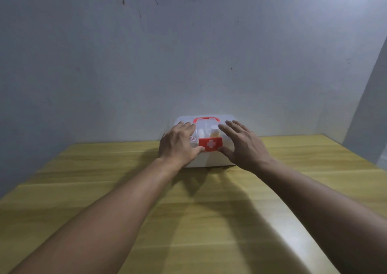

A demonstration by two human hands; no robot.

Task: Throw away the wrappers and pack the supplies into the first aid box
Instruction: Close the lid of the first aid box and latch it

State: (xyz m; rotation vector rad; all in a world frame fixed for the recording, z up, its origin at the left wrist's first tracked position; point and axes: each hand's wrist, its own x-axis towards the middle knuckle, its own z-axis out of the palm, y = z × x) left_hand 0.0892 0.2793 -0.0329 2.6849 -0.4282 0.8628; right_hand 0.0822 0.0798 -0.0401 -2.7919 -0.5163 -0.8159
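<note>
Hands on closed white translucent plastic first aid box (pixel 206 160) with red latch (pixel 210 144): left hand (pixel 178 145) and right hand (pixel 243 146) spread flat on lid, thumbs beside latch; yellow wooden table (pixel 188 221) bare, grey wall (pixel 188 54) behind.

The white translucent plastic first aid box (pixel 211 160) looks smooth, its red plastic latch (pixel 210 144) matt. The yellowish wood-grain table (pixel 188 221) shows a faint sheen; the grey wall (pixel 188 54) looks matt, stained.
</note>
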